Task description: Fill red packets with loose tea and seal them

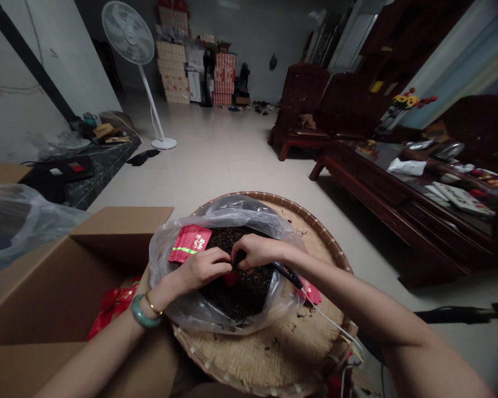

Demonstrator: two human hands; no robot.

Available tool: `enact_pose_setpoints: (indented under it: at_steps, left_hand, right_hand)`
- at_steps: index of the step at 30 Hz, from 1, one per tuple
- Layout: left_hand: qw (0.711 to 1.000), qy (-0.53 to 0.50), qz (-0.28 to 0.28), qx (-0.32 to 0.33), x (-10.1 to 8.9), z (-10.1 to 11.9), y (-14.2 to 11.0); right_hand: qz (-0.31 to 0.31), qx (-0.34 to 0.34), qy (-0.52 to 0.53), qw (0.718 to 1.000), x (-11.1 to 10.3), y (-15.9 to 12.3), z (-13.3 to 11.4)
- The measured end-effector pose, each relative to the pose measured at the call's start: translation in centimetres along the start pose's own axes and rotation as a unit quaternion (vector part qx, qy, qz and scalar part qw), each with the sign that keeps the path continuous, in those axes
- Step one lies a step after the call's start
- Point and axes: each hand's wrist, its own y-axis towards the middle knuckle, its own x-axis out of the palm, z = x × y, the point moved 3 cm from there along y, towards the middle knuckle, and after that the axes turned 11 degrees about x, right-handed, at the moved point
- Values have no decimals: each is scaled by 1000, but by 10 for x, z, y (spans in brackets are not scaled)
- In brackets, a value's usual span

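Observation:
A clear plastic bag (288, 307) of dark, loose dried leaves that look like tea (249, 293) stands open on a round woven bamboo tray (257, 359). Over the leaves, my left hand (203, 269) and my right hand (255, 251) meet with fingertips pinched together. Between and below them shows a small red packet (231, 278), mostly hidden by my fingers. A stack of red packets (188, 243) with gold print lies inside the bag's left rim. Beside my right wrist rests a black-handled tool (289, 275) with a white cord; its far end is hidden.
Left of the tray, an open cardboard box (37, 293) holds red packets (116, 301). More red packets (312, 291) lie on the tray's right side. A white standing fan (128, 33), a dark wooden table (357, 177) and stacked cartons (172, 72) stand farther off.

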Motion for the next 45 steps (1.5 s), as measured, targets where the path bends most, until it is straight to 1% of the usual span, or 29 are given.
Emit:
enact_pose_setpoints:
  at_steps: [2,6,8,12,17,21,23,25,27,31,34,36,38,41,42,43,45]
  left_hand:
    - [1000,3,6,-2,1,0,1]
    - [1000,16,13,-2,1,2,2]
    - [999,26,23,0,1,2,1]
    - [999,30,26,-7,1,2,-1]
    - [999,27,16,-20,2,2,-1]
    - [999,39,24,-16,1,3,1]
    - [998,52,31,-13,0,3,2]
    - [997,65,36,-9,-1,3,2]
    - [997,70,41,-7,-1,3,1]
    - [997,64,49,-14,1,3,-3]
    - [995,72,58,-26,1,3,-5]
    - [994,80,66,-27,1,3,-6]
    - [994,84,70,-24,0,4,-5]
    - [993,88,73,-25,-1,6,-4]
    - [993,91,73,-27,-2,6,-4]
    - [992,94,74,-29,-2,7,-4]
    - [991,101,78,-31,-3,7,-5]
  right_hand:
    - [5,4,26,1000,-1,1,0]
    - [-1,6,122,993,-5,3,4]
    - [7,-1,135,991,-8,3,6]
    - [34,-12,96,995,-7,1,6]
    - [57,-15,-1,998,-1,-1,-2]
    - [64,-21,-48,997,1,-3,-9]
    - [81,-21,-64,994,0,-4,-11]
    - [103,-13,-62,993,-1,-4,-12]
    - [112,-1,-51,992,0,-3,-10]
    - [81,-23,-42,996,4,-2,-7]
    - [54,-36,-61,996,4,-3,-7]
    - [51,-42,-78,995,6,-3,-8]
    - [76,-47,-76,993,9,-2,-9]
    - [161,-36,-46,985,13,1,-9]
    - [178,-32,-35,983,15,2,-9]
    - [182,-35,-24,982,17,2,-9]
    - [159,-48,-3,986,18,1,-9]
